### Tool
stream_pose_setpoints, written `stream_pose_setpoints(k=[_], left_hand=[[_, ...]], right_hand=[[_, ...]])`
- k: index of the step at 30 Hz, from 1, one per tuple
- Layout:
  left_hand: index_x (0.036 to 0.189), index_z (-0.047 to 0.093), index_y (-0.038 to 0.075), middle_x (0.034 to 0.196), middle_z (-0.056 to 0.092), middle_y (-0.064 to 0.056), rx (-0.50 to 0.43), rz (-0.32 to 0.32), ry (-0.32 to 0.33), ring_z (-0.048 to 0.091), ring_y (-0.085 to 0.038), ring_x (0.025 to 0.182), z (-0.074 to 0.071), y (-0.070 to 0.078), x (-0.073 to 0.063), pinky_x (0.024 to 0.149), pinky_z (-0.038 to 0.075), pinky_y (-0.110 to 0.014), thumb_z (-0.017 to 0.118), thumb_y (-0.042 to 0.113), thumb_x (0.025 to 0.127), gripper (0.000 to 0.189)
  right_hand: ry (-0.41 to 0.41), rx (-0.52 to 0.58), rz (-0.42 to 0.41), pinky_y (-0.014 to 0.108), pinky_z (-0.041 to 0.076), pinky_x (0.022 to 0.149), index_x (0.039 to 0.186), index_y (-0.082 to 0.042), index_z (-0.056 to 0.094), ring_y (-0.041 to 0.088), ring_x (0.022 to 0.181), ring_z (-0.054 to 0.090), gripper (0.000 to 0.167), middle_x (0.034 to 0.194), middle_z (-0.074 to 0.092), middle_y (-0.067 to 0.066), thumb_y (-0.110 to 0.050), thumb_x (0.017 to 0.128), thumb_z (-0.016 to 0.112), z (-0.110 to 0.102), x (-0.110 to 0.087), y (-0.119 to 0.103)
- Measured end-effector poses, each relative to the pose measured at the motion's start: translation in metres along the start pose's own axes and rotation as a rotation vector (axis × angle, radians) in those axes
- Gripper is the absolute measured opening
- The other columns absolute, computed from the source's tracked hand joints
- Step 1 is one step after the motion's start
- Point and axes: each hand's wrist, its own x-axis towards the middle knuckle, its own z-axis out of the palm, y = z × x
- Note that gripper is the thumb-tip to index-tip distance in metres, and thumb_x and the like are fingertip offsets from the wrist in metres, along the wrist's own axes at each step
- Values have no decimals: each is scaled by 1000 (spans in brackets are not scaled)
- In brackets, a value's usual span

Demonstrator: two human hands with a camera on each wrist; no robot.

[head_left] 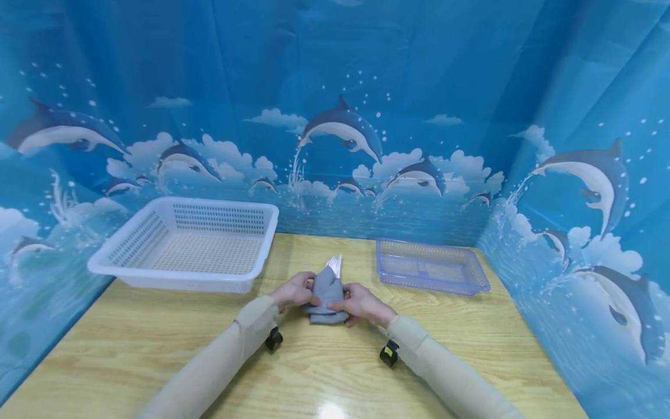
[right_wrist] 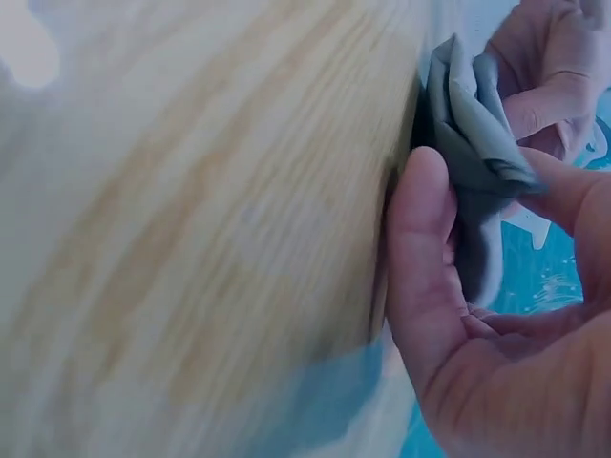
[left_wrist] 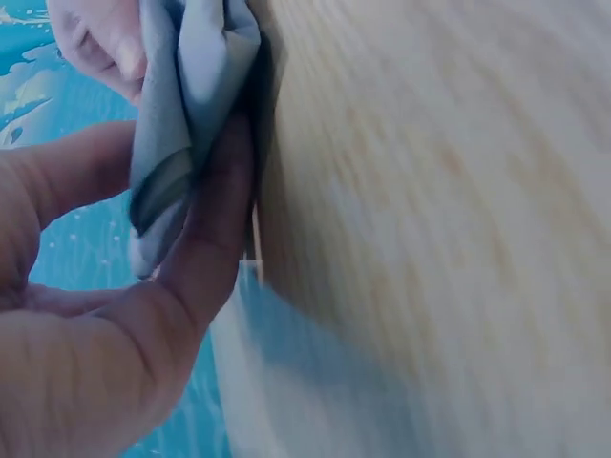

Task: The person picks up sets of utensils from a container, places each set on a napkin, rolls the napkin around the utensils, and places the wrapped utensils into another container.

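A grey cloth napkin [head_left: 325, 291], folded into a pointed bundle, lies at the middle of the wooden table. From its far end stick out pale, shiny, narrow prongs [head_left: 335, 265] that look like fork tines; the rest of them is hidden in the cloth. My left hand [head_left: 297, 291] grips the napkin's left side between thumb and fingers. On the right side, my right hand [head_left: 363, 304] pinches it, thumb on top. In the left wrist view the folded layers of the napkin [left_wrist: 196, 105] stand between thumb and fingers. The right wrist view shows the napkin [right_wrist: 473, 143] held low over the table.
A large white slotted basket [head_left: 183, 279] stands at the back left of the wooden table [head_left: 335, 361]. To the back right is a shallow, see-through purple basket [head_left: 434, 282]. A blue curtain [head_left: 335, 58] with dolphins hangs behind the table and along its sides.
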Motion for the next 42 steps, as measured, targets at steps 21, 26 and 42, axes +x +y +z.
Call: stream_pose_setpoints(k=[21,26,42], left_hand=[[144,35,-8,128,58,-24,-355,8,-89,62,-28,109,11,-3,-7,93,54,-37,70,-13,76,77],[147,31,-6,128,56,-25,-447,24,-134,62,-26,106,8,-2,-13,92,54,-36,67,-14,77,79],[142,43,-4,120,54,-21,-361,73,22,59,-26,98,6,10,-24,78,55,-30,77,-8,75,76]], right_hand=[[-84,315,-34,28,58,73,132,5,52,12,83,68,46,107,70,11,-16,93,66,-5,5,15],[-138,393,-22,32,58,80,134,3,49,16,88,69,49,112,69,12,-15,92,66,-6,3,14],[36,396,-121,23,53,70,117,3,62,8,76,67,40,88,71,-2,-25,90,71,7,1,4]])
